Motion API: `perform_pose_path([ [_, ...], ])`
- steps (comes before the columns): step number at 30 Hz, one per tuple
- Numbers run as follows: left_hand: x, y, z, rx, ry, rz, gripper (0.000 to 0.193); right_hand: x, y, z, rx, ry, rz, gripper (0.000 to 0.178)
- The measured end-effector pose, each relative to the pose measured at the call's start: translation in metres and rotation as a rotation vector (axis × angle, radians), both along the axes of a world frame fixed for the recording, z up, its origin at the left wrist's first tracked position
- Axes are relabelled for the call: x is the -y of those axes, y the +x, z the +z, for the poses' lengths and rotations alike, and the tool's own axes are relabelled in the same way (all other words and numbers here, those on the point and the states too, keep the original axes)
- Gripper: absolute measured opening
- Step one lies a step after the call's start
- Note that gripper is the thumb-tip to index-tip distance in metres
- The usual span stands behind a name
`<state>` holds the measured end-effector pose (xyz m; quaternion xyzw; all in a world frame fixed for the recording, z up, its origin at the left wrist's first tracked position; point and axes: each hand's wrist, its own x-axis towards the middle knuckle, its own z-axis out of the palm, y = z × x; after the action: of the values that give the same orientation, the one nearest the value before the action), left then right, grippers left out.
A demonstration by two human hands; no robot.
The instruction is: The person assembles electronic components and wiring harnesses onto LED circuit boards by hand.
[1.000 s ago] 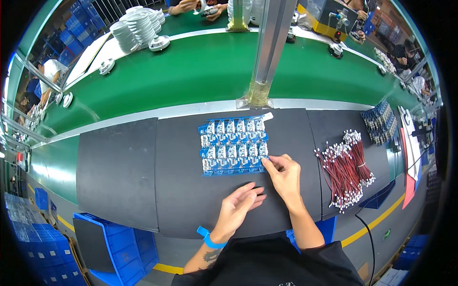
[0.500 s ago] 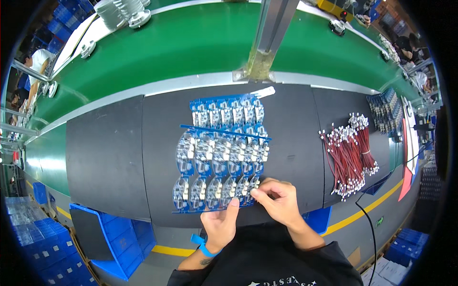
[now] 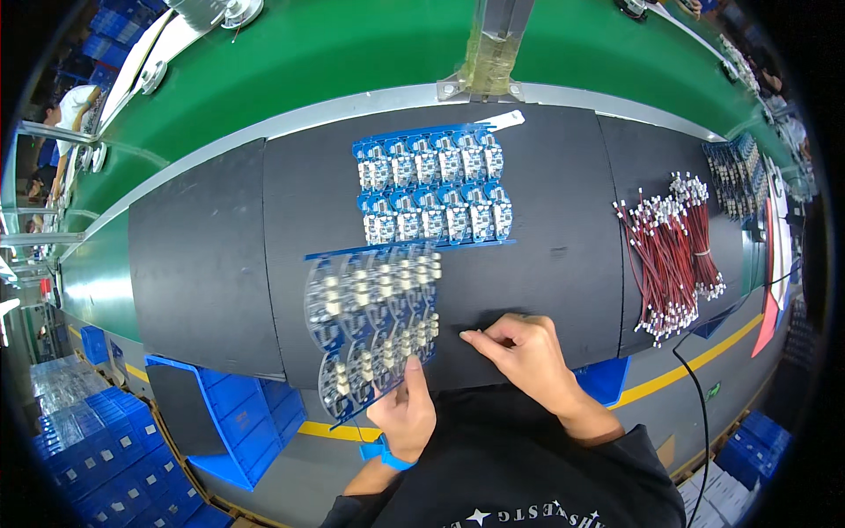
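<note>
My left hand [image 3: 405, 415] grips the lower edge of a blue circuit board panel [image 3: 377, 330], thumb on top and fingers beneath. Rows of curved boards with pale connectors make up this panel, which is tilted and blurred by motion. My right hand [image 3: 521, 354] is to the right of it, apart from the panel, with thumb and fingers drawn together; whatever they may hold is too small to make out. Beyond, a second blue circuit board panel [image 3: 431, 189] lies on the black work surface [image 3: 554, 264], partly overlapped by the held one's far edge.
Bundled red wires [image 3: 660, 264] with white connectors lie at the right, and stacked circuit boards [image 3: 738, 176] sit behind them. A white strip [image 3: 503, 120] pokes out past the lying panel. A metal post [image 3: 493, 53] rises at the back. Blue bins [image 3: 233, 418] stand below the front edge.
The held panel has swung left and tilted, uncovering more of the panel behind it. My right hand has come away from its lower right corner. The whole view has shifted slightly.
</note>
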<state>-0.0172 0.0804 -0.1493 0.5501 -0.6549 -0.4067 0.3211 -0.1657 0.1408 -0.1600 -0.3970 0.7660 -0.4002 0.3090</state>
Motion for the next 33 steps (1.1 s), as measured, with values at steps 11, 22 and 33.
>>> perform_pose_path([
  [11, 0.0, 0.013, -0.017, 0.037, -0.224, -0.273, 0.023, 0.031, 0.025, 0.007, 0.802, -0.013, -0.08, 0.015],
  [22, 0.0, 0.013, -0.012, 0.162, -0.016, -0.134, 0.023, 0.016, 0.019, 0.012, 0.622, 0.164, -0.024, 0.017],
  [33, 0.005, 0.002, -0.002, -0.02, -0.191, -0.234, 0.014, 0.031, 0.029, 0.012, 0.889, -0.056, -0.019, 0.015],
])
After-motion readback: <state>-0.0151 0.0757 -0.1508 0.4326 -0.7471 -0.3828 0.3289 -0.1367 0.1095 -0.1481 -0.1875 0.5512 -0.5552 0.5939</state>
